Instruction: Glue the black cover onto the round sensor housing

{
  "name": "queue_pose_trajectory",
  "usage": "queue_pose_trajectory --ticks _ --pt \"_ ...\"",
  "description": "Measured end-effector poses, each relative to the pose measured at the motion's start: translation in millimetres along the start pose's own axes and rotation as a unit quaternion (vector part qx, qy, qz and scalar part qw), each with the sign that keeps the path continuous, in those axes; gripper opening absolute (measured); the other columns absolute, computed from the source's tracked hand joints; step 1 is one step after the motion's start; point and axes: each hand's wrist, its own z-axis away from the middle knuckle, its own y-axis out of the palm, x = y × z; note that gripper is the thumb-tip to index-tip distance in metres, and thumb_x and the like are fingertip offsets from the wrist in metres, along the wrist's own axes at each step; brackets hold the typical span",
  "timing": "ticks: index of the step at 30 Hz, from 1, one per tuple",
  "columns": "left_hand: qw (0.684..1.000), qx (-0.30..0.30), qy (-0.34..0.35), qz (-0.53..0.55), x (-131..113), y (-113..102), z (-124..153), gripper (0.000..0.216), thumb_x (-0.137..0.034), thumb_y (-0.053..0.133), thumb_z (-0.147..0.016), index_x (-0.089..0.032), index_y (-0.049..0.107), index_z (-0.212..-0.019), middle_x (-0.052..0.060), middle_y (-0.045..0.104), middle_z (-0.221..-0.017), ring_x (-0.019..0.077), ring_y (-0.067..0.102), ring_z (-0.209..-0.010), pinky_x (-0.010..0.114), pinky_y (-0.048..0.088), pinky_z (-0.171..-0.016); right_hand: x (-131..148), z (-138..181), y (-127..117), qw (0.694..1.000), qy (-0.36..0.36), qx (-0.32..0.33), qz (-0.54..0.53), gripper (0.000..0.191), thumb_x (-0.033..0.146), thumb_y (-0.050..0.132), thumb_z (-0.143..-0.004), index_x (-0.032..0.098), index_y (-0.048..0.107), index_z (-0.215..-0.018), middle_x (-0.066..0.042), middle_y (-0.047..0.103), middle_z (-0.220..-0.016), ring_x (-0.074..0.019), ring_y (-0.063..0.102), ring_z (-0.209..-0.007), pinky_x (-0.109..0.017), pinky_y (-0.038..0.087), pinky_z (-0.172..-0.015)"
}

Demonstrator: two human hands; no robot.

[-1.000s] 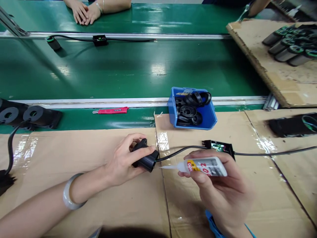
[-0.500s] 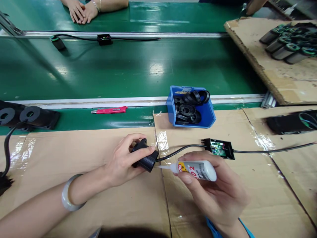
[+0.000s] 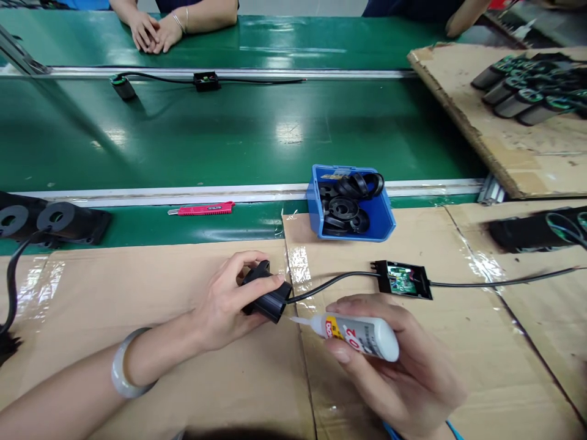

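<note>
Left hand: the left hand [image 3: 227, 299] is clamped on the black moulded plastic plug housing [image 3: 267, 298], pinning it to the brown cardboard sheet on the desk [image 3: 137, 287], just left of the frame's centre; the grip looks the same as a second ago.
Right hand: the right hand [image 3: 403, 366] is closed around the small white glue bottle with a red and yellow label [image 3: 362, 335], thumb on top, lower centre-right of the frame.
What has changed: the bottle has slid leftward and dipped over the last second, so its clear nozzle tip now sits just at the housing's right end, where the black cable [image 3: 330, 282] enters; I cannot tell whether it touches.
Meaning: judging from this, glue is about to go on, or is going on, at the cable entry; no bead is visible.
Cable run: the cable leads right to an open black box with a green circuit board [image 3: 402, 279], lying apart from both hands.
Nearby: a blue plastic bin of black rings [image 3: 351, 205] sits above centre, and a red utility knife [image 3: 202, 209] lies on the green belt, centre-left.
Others: another person's clasped hands [image 3: 153, 30] rest at upper left.
</note>
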Motion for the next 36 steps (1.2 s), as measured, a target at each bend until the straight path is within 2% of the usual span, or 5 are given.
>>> queue_pose_trajectory --ticks 9,14,20,26,36 --pt "1.000 0.003 -0.012 0.006 -1 -2 -1 0.038 -0.015 0.072 -0.085 -0.020 0.062 -0.122 0.016 0.050 -0.127 0.0280 0.060 -0.112 0.037 0.057 -0.081 -3 6 -1 1.000 0.010 -0.004 -0.028 0.015 0.024 0.066 -0.094 0.017 0.059 -0.105 -0.003 0.066 -0.085 -0.0133 0.066 -0.075 -0.020 0.056 -0.060" --pt "0.992 -0.018 -0.092 0.081 -9 -1 -7 0.044 -0.014 0.078 -0.077 -0.022 0.060 -0.116 0.012 0.055 -0.122 0.0272 0.059 -0.117 0.039 0.053 -0.092 -8 18 -1 0.970 0.081 -0.149 -0.176 0.019 0.023 0.072 -0.090 0.017 0.067 -0.108 -0.007 0.066 -0.093 -0.0203 0.068 -0.084 -0.026 0.058 -0.053" --pt "0.816 0.027 -0.349 0.460 -33 8 -12 0.053 -0.019 0.086 -0.064 -0.021 0.051 -0.103 0.003 0.064 -0.102 0.0167 0.064 -0.084 0.027 0.050 -0.070 5 8 -2 0.946 0.040 -0.256 -0.195 0.015 0.021 0.074 -0.088 0.017 0.069 -0.102 -0.004 0.065 -0.086 -0.0194 0.068 -0.082 -0.023 0.055 -0.043" --pt "0.696 0.078 -0.431 0.569 -47 11 -10 0.055 -0.018 0.091 -0.057 -0.016 0.052 -0.096 0.000 0.064 -0.089 0.0129 0.058 -0.079 0.023 0.044 -0.067 12 10 -17 0.996 -0.037 -0.067 -0.053 0.025 0.031 0.072 -0.092 0.018 0.063 -0.111 -0.005 0.071 -0.087 -0.0186 0.073 -0.077 -0.024 0.063 -0.059" --pt "0.710 0.086 -0.418 0.561 -43 16 -6 0.054 -0.016 0.091 -0.056 -0.016 0.054 -0.095 0.000 0.064 -0.090 0.0156 0.057 -0.085 0.028 0.041 -0.076 11 11 -11 0.996 -0.077 0.020 0.048 0.017 0.022 0.063 -0.096 0.014 0.059 -0.111 -0.010 0.071 -0.091 -0.0167 0.073 -0.083 -0.020 0.062 -0.069"
